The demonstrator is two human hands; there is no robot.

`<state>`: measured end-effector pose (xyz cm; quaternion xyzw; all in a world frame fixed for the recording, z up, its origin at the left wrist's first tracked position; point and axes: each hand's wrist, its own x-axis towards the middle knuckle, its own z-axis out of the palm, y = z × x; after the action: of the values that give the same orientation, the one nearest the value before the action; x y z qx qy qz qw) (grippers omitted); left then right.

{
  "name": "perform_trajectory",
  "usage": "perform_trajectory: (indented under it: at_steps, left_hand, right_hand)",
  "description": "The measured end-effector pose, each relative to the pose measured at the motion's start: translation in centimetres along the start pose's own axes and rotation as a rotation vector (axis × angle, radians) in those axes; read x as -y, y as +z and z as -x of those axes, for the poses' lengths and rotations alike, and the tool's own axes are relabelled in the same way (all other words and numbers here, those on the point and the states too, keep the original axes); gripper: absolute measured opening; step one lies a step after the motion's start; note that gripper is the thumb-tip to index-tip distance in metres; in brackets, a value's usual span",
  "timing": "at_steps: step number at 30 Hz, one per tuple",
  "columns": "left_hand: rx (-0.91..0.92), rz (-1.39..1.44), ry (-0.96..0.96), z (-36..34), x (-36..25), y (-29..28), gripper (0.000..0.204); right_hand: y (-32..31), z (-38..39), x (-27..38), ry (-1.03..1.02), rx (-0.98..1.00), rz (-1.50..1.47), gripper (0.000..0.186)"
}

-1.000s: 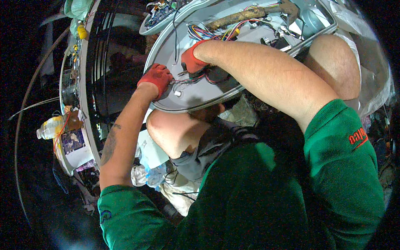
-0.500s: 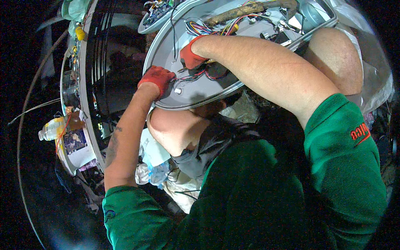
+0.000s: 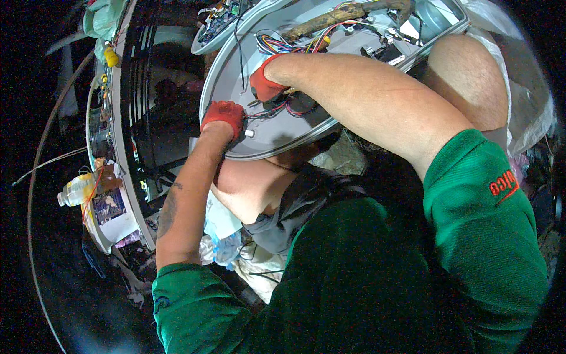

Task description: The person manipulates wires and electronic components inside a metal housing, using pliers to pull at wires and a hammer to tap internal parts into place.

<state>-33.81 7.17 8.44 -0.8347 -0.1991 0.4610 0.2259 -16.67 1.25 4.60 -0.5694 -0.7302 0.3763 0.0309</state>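
Observation:
A grey rounded plastic housing rests across my legs. Inside its near end, my left hand, in a red glove, is closed around one end of a bunch of thin red and black wires. My right hand, also red-gloved, is bent down over the same wires, its fingers closed on a dark pointed tool. Only the tip of that tool shows clearly, so its kind is hidden. Beside my left hand a small white peg stands on the housing floor.
Farther up the housing lie a coloured wire bundle, a brown stick-like piece and a silvery metal part. A black cable hangs over its edge. A tray of electronic scrap stands beyond; a clear bottle lies left.
My left hand has shifted slightly rightward against the housing, and its fingers look more curled in. The right hand stays over the wires. The whole view has slid a little.

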Motion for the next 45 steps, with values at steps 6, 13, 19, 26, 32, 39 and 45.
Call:
perform_trajectory:
  at_steps: [6, 13, 19, 26, 32, 39, 45]
  left_hand:
    - [-0.100, 0.254, -0.057, 0.9, -0.3, 0.9, 0.028]
    - [0.066, 0.279, -0.164, 0.3, -1.0, -1.0, 0.029]
    - [0.058, 0.358, -0.267, 0.4, -1.3, -1.3, 0.030]
    - [0.075, 0.350, -0.277, 0.5, -1.0, -1.1, 0.031]
    - [0.290, 0.319, -0.326, 0.0, -1.1, -2.1, 0.038]
    - [-0.079, 0.388, -0.287, 0.4, -1.4, 0.4, 0.029]
    - [0.053, 0.381, -0.287, 0.4, -1.4, -0.6, 0.029]
  right_hand:
    - [-0.2, 0.4, 0.2, -0.004, 0.024, -0.021, 0.036]
    - [0.0, -0.6, -0.3, -0.019, 0.022, 0.042, 0.033]
    - [0.5, 1.4, -0.2, -0.034, -0.098, 0.049, 0.043]
    - [-0.4, 0.3, 0.4, -0.015, 0.006, 0.089, 0.044]
    - [-0.4, 0.4, 0.2, -0.007, -0.011, -0.012, 0.039]
    - [0.1, -2.1, -0.7, -0.039, -0.009, 0.143, 0.040]
    - [-0.1, -0.8, -0.3, 0.024, 0.034, 0.046, 0.043]
